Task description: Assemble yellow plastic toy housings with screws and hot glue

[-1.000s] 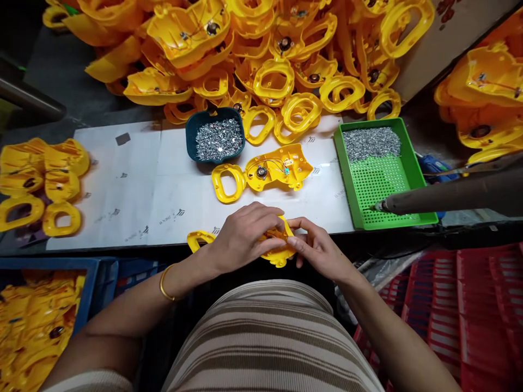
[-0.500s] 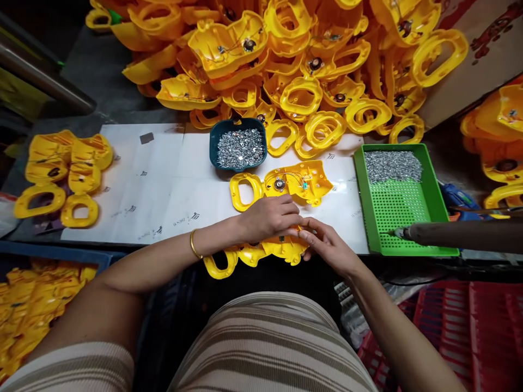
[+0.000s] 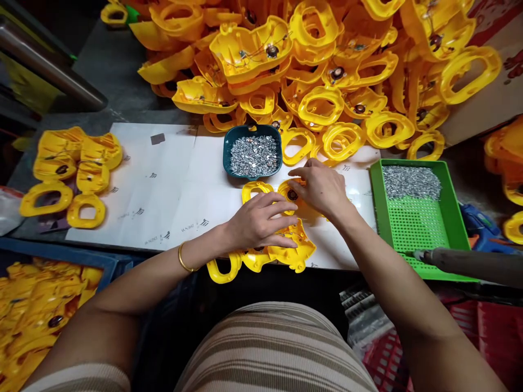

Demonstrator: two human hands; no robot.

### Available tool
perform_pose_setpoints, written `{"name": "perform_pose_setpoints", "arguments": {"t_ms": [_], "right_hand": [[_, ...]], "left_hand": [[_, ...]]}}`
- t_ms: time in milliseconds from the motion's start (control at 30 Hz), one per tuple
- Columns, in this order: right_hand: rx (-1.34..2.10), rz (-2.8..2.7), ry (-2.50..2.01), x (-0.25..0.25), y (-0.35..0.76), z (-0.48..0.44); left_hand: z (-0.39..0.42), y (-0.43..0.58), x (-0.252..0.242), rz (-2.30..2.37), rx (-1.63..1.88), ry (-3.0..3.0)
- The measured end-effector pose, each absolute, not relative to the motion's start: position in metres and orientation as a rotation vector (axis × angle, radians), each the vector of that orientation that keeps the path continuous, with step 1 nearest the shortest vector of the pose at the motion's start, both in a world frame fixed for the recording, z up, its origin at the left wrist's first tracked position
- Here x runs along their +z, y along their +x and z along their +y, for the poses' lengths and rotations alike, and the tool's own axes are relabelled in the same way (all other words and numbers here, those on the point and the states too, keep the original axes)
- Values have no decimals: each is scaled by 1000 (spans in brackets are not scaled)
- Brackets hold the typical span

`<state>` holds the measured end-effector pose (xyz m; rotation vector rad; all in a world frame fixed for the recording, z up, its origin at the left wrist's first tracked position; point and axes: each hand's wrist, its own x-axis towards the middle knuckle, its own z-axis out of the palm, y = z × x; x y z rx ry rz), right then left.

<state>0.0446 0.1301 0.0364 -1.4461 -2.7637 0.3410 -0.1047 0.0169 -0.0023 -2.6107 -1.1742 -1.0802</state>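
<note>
My left hand (image 3: 263, 220) hovers over the nearer yellow shell (image 3: 294, 253) at the table's front edge, its fingers apart and holding nothing. My right hand (image 3: 321, 188) is over the farther yellow shell (image 3: 255, 189), covering much of it. Its thumb and index finger are spread, and nothing shows between them. Just beyond the farther shell stands a dark teal bowl (image 3: 226, 152) of small silver metal parts (image 3: 254, 156). Both shells have an oval ring at their left end. A round dark part shows in the farther shell beneath my right hand.
Yellow shells (image 3: 318, 103) are heaped at the back. Two more (image 3: 61, 163) lie at the left. A green tray (image 3: 457, 218) with silver parts stands at the right, a dark tool (image 3: 469, 264) reaching over it. A blue crate (image 3: 110, 267) of yellow parts is at lower left.
My right hand has left the nearer shell and moved up over the farther one. My left hand has opened and lifted slightly. The view has shifted.
</note>
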Motion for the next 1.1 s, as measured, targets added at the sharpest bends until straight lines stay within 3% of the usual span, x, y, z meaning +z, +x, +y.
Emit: {"name": "perform_pose_setpoints", "arguments": {"t_ms": [400, 600, 767, 1100], "right_hand": [[331, -2724, -1497, 30, 63, 138], [790, -2121, -1353, 31, 108, 132], [1141, -1472, -1487, 25, 144, 105], [1296, -1245, -1414, 11, 152, 96]], "left_hand": [[25, -108, -16, -1469, -940, -2674], [27, -108, -11, -1502, -1022, -2663], [50, -92, -5, -1794, -1159, -2576], [95, -19, 3, -1925, -965, -2753]]}}
